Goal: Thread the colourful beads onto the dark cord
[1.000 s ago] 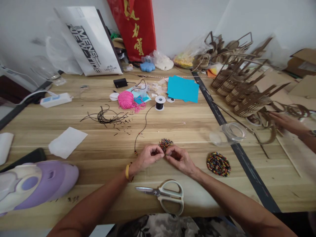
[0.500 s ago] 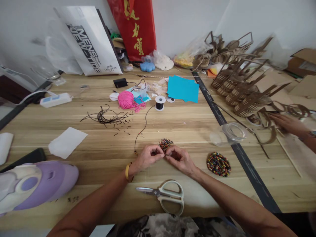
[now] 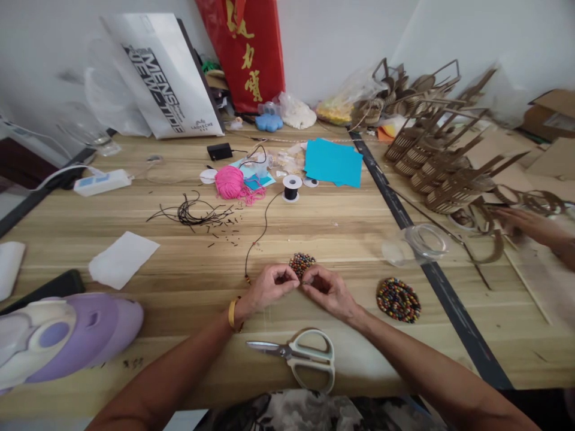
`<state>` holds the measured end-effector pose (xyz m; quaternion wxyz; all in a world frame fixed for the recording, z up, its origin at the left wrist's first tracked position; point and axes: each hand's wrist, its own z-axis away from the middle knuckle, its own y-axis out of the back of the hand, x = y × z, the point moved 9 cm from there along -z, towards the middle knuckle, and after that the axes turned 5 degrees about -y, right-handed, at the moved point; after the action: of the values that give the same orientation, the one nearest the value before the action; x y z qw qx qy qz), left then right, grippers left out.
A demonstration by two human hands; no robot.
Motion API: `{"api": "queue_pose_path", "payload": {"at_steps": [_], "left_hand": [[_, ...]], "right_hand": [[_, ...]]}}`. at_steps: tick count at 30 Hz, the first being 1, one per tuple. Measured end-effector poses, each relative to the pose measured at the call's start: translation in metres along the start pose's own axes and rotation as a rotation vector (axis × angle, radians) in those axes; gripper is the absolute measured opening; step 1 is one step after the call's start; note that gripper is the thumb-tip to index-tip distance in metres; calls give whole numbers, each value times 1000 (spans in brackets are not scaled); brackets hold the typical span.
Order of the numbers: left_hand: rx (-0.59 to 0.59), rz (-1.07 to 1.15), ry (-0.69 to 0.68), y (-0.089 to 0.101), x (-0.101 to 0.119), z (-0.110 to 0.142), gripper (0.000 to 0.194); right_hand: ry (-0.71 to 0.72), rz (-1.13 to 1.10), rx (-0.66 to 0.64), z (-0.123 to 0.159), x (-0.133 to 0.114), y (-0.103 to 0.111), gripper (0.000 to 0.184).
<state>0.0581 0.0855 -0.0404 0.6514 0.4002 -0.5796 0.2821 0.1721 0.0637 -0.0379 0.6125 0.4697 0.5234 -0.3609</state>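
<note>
My left hand is closed in a pinch, its fingertips near those of my right hand. A thin black cord runs from a spool down to my left hand, with a few small beads on it beside the knuckles; its end is hidden by the fingers. My right hand also pinches, on something too small to name. Just beyond both hands lies a pile of multicoloured beads. Scissors with pale handles rest on the table between my forearms.
Coiled strung beads lie right of my right hand. Cut black cords, pink yarn and blue sheets lie farther back. A purple-and-white device stands at left. Another person's hand reaches among brown strips at right.
My two hands keep almost the same pinched pose and place. The other person's hand at the right has shifted slightly.
</note>
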Motion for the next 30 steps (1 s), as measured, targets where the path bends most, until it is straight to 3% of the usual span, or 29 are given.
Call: {"api": "queue_pose_path", "payload": {"at_steps": [30], "left_hand": [[-37,18,32,-3,0,1,19]], "right_hand": [[35,35,-31,0,-1,-1,17]]}}
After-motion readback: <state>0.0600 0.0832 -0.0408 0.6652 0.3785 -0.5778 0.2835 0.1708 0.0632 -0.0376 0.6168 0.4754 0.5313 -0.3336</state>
